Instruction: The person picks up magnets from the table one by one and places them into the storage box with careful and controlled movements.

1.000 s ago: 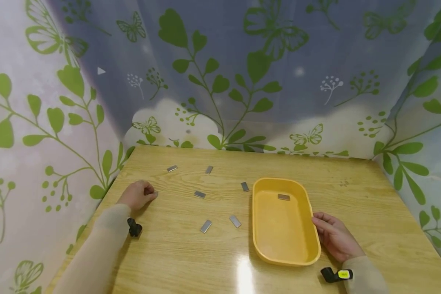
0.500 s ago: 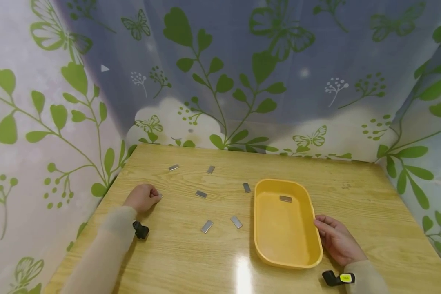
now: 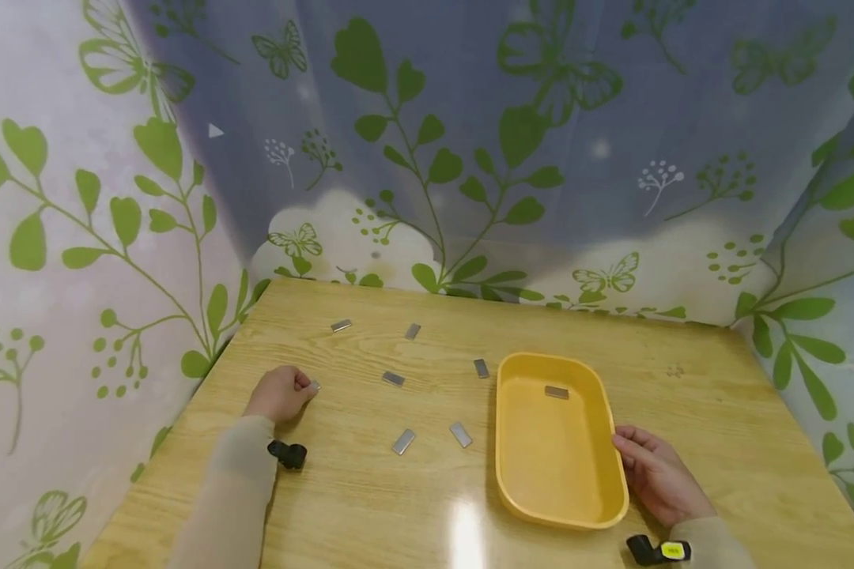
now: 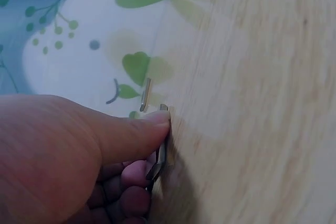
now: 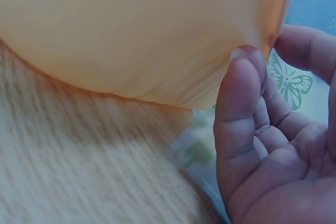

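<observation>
My left hand (image 3: 281, 395) is low over the left part of the wooden table, pinching a small grey metal bar (image 3: 315, 386) between thumb and fingers. In the left wrist view the thumb covers part of this bar (image 4: 161, 153), close to the wood. My right hand (image 3: 658, 474) holds the right side of a yellow plastic tray (image 3: 505, 474). In the right wrist view the thumb (image 5: 239, 98) and fingertips touch the tray wall (image 5: 131, 35). Inside the tray, towards its far end, lies one similar bar (image 3: 557, 392).
Several loose metal bars lie scattered between the left hand and the tray, among them one at the back (image 3: 413, 331), one in the middle (image 3: 393, 379) and one nearer me (image 3: 403, 441). A leaf-patterned curtain (image 3: 398, 261) borders the table (image 3: 370, 514) at the back and sides.
The left hand, pinching the bar, has shifted slightly right and nearer in the picture. The head view has moved a little too. The right hand stays at the tray.
</observation>
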`<state>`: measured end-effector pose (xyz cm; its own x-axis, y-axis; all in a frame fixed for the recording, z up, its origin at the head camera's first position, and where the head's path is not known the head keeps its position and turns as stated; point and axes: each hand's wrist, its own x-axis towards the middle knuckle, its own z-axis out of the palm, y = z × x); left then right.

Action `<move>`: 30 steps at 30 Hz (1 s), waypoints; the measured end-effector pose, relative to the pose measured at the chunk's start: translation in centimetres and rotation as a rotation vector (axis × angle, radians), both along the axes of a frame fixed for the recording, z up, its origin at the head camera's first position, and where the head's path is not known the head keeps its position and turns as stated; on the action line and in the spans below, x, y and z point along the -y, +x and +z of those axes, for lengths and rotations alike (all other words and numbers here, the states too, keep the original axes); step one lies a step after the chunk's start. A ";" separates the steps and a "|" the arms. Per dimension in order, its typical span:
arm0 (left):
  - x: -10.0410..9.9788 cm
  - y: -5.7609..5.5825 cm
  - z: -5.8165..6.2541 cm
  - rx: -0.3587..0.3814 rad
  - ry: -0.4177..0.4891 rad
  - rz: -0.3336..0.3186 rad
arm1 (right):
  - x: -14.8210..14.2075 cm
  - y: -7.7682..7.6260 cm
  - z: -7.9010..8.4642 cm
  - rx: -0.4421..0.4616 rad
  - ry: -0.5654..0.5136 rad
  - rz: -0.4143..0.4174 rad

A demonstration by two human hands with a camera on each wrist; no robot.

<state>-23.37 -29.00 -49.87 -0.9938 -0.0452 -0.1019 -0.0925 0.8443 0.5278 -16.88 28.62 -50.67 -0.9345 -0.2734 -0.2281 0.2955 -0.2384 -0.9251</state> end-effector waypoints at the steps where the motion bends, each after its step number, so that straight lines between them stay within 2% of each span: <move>1: 0.0 0.1 0.0 -0.004 0.001 0.008 | 0.1 0.0 0.0 0.008 0.013 -0.008; 9: -0.2 0.6 -0.4 -0.060 -0.009 0.043 | 0.3 0.1 -0.1 0.069 0.093 -0.072; 16: 0.1 0.6 -0.7 -0.079 -0.014 0.051 | 0.3 0.2 -0.1 0.023 0.062 -0.034; 21: 0.3 0.7 -0.8 -0.077 -0.001 0.050 | 0.4 0.3 -0.1 0.018 0.046 -0.036; 25: 0.8 0.5 -0.9 -0.085 0.053 0.048 | 0.3 0.3 -0.1 0.016 0.049 -0.039; 30: 2.5 0.4 -0.9 -0.125 0.202 0.068 | 0.3 0.3 -0.2 0.007 0.045 -0.038</move>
<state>-22.99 -31.46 -50.74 -0.9945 -0.1040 0.0078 -0.0693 0.7143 0.6964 -16.59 28.36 -50.87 -0.9425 -0.2268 -0.2455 0.2931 -0.2081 -0.9331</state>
